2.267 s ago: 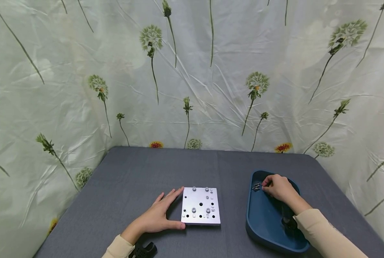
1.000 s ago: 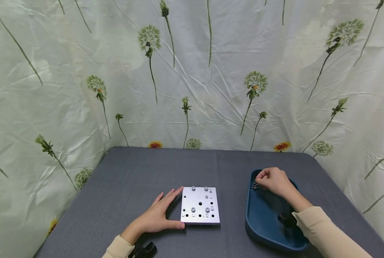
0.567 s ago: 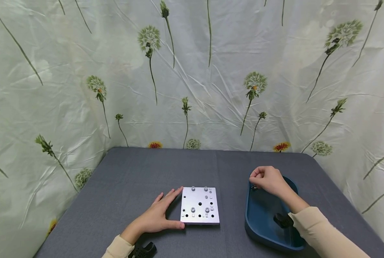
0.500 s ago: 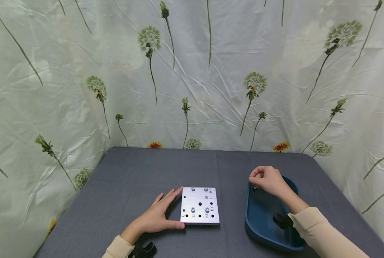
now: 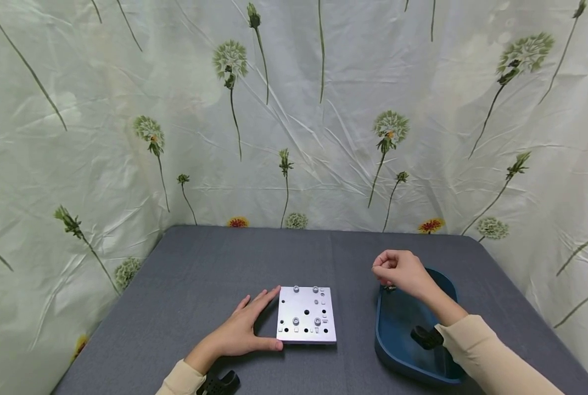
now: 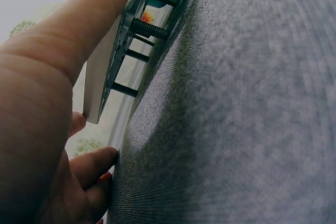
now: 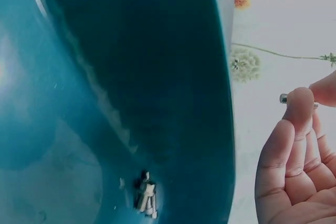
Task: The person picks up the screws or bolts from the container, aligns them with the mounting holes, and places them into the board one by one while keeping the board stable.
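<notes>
A silver square metal plate with holes and several socket-head screws lies mid-table. My left hand touches its left side with spread fingers, the thumb at the near corner and the index fingertip at the far one. In the left wrist view, screw shanks stick out below the plate, and the thumb lies along it. My right hand is raised over the far left rim of the blue tray, pinching a small metal pin between thumb and index finger. Its middle is hidden by the fingertips.
Several small metal pieces lie in a pile in the tray's far left corner. A grey cloth covers the table. Behind it hangs a flower-printed curtain. Black wrist gear on the right arm hangs over the tray.
My right hand has risen from the pile of metal pieces and moved left to the tray's rim, a pin in its fingertips. My left hand and the plate have stayed in place.
</notes>
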`<state>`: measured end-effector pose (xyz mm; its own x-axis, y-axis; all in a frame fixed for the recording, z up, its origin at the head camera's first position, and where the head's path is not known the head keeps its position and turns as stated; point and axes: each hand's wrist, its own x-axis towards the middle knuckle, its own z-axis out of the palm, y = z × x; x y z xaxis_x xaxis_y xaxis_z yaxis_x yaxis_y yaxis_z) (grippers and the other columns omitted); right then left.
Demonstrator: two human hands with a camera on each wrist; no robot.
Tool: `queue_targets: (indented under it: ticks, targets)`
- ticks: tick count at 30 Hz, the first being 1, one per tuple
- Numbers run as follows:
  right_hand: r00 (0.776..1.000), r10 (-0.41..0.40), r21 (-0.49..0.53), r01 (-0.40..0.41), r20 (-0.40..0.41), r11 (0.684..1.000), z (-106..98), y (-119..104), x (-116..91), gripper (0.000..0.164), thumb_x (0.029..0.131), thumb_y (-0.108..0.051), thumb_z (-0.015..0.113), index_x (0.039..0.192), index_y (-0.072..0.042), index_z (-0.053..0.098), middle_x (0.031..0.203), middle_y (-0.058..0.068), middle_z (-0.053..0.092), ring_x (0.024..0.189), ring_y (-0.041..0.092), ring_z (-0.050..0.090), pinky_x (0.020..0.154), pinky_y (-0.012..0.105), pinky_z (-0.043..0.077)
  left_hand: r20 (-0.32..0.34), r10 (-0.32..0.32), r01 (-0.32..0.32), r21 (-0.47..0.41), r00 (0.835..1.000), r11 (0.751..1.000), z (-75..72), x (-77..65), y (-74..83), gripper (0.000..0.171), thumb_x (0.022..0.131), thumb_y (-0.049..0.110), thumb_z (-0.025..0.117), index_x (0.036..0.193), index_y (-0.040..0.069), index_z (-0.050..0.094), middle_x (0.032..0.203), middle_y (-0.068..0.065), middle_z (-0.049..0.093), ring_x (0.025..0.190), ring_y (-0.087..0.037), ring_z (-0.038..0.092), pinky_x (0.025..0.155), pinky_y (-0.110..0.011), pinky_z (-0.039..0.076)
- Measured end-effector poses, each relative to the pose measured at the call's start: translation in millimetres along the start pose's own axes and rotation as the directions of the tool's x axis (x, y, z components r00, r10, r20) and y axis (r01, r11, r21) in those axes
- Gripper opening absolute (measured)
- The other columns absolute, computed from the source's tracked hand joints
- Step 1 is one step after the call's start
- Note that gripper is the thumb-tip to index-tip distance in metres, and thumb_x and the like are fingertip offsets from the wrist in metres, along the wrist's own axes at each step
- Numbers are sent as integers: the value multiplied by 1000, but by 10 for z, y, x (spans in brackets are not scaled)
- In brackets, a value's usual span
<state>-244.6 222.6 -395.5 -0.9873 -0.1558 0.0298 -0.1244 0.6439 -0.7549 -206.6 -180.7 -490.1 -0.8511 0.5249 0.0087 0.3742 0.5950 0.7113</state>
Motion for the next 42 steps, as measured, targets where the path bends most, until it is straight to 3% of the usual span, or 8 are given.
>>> queue_targets:
  ticks: [10,19,23,26,30,37,42]
  targets:
    - [998,-48,74,45,43,996,103,-171,58,11,98,-15,71,97,-4,70,76,10,72,72,32,67,66,33,57,-3,7,-7,10,1000,1000,-24,-6,-12,113,82,57,90,172,26,28,176,-9,35,164,-45,28,129,-76,6]
    - [994,-74,91,67,83,994,256,-285,78,9,94,-14,73,93,-6,68,72,3,68,70,24,63,60,27,48,0,6,-6,12,1000,1000,-13,12,-6,114,82,58,90,172,25,28,176,-9,35,164,-44,28,130,-76,6]
    - [992,-86,103,77,92,992,309,-310,85,8,93,-12,73,92,-6,68,75,9,72,72,30,67,62,28,52,-2,6,-6,12,1000,1000,-7,14,-4,115,82,57,90,172,25,28,176,-10,35,164,-44,28,130,-76,6]
    - [991,-89,111,79,96,991,354,-334,89,6,93,-11,72,92,-6,68,77,13,74,72,27,68,63,28,53,-3,4,-4,15,1000,1000,-3,16,-5,115,81,57,91,172,24,28,176,-10,35,164,-44,28,130,-76,6]
    - [989,-104,115,91,106,989,424,-372,100,7,93,-12,73,92,-6,69,77,12,74,69,19,66,63,28,54,-5,3,-3,17,1000,1000,-4,16,-2,115,81,57,91,172,24,28,176,-10,35,164,-44,28,130,-75,7]
    - [985,-127,127,112,121,986,530,-436,124,6,92,-12,73,93,-6,70,74,4,70,68,23,66,61,26,51,-2,-3,3,15,1000,1000,1,20,5,115,81,57,91,172,23,29,175,-10,36,164,-44,28,130,-75,7]
    - [979,-155,129,138,131,982,607,-478,150,7,92,-11,72,93,-5,71,78,14,72,69,28,68,61,27,54,-2,-3,3,12,1000,1000,1,19,8,115,81,57,91,172,22,29,176,-10,35,164,-44,28,130,-75,6]
